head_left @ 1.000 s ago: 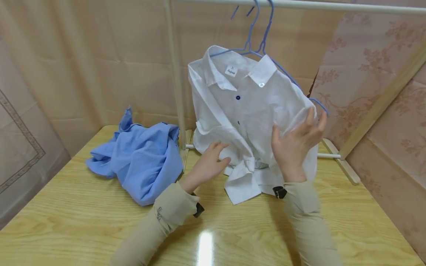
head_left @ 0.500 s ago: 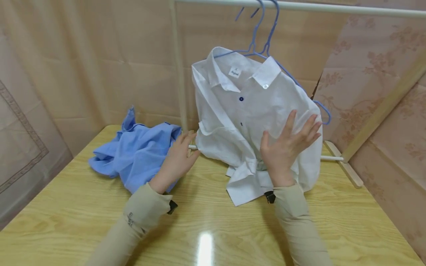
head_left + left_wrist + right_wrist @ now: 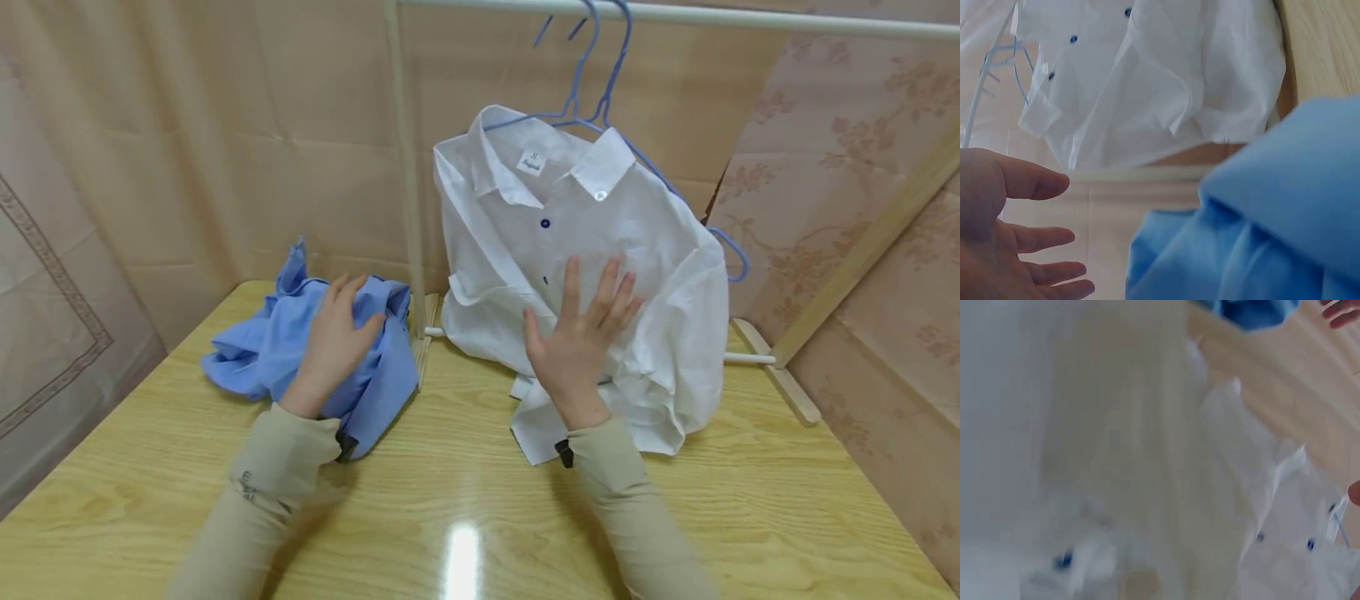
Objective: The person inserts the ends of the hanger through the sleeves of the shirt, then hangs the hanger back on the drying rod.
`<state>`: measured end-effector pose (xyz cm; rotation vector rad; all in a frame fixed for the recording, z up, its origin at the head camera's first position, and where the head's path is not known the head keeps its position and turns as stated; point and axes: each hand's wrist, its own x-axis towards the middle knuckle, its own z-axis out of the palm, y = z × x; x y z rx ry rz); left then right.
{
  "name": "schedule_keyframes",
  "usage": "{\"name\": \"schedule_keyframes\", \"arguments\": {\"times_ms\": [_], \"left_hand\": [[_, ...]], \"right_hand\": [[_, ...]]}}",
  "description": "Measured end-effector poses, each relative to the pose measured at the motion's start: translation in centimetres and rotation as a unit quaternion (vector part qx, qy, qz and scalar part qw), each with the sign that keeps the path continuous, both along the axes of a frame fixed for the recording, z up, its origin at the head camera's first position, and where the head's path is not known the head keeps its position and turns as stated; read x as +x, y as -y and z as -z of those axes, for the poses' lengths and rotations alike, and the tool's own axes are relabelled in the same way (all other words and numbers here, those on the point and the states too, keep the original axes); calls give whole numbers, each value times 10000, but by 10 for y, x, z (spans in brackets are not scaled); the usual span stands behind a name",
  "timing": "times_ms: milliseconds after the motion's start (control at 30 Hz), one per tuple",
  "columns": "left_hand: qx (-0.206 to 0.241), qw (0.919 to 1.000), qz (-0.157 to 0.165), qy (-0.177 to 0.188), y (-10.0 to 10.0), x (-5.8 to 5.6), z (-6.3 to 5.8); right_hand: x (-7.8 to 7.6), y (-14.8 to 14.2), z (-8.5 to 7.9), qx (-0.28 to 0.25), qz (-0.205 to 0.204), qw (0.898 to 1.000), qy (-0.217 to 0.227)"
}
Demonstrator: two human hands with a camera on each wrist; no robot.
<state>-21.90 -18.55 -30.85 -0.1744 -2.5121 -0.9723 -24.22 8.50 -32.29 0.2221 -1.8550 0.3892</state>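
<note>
A white shirt (image 3: pixel 660 225) with a collar and dark buttons hangs on a blue hanger (image 3: pixel 581 117), its lower part slumped on the table. My right hand (image 3: pixel 581 342), fingers spread, overlaps the shirt's lower front in the head view and holds nothing. A crumpled blue garment (image 3: pixel 262 350) lies on the table to the left. Over it is my left hand (image 3: pixel 336 342), its fingers apart and nothing gripped. The left wrist view has that hand's thumb and fingers beside the blue cloth (image 3: pixel 1285 187). Blurred white cloth fills much of the right wrist view.
A second blue hanger (image 3: pixel 625 42) hangs from the rack's white rail (image 3: pixel 712 13). The rack's left post (image 3: pixel 408 167) stands between the two garments, and its wooden foot (image 3: pixel 780 383) rests at the right. Curtains surround the wooden table (image 3: pixel 405 517).
My left hand has moved left from the white shirt to over the blue garment. My right hand has drawn away from the shirt's right side toward its middle, and a sleeve there has dropped.
</note>
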Motion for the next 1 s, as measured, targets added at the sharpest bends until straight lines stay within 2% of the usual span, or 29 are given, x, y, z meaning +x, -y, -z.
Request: {"name": "schedule_keyframes", "arguments": {"times_ms": [133, 233, 367, 467, 667, 833, 1000], "left_hand": [[52, 9996, -251, -67, 12, -4, 1], [-28, 9984, -560, -79, 19, -5, 1], [-44, 9948, -1006, 122, 28, -4, 0], [88, 9928, -1162, 284, 34, -4, 0], [187, 9913, -1187, 538, 45, -7, 3], [156, 9896, -1044, 980, 52, -7, 3], [119, 9850, -859, 1489, 57, -7, 5]], "right_hand": [[1, 18, 2, 16, -416, 9985, 346], [3, 31, 4, -14, -623, 9950, 784], [3, 47, 10, -72, -912, 9856, 1423], [2, 58, 14, -84, -1127, 9782, 1740], [2, 78, 21, -5, -1529, 9638, 2182], [1, 92, 28, -32, -1839, 9488, 2566], [3, 105, 35, 192, -1987, 9326, 3008]]}}
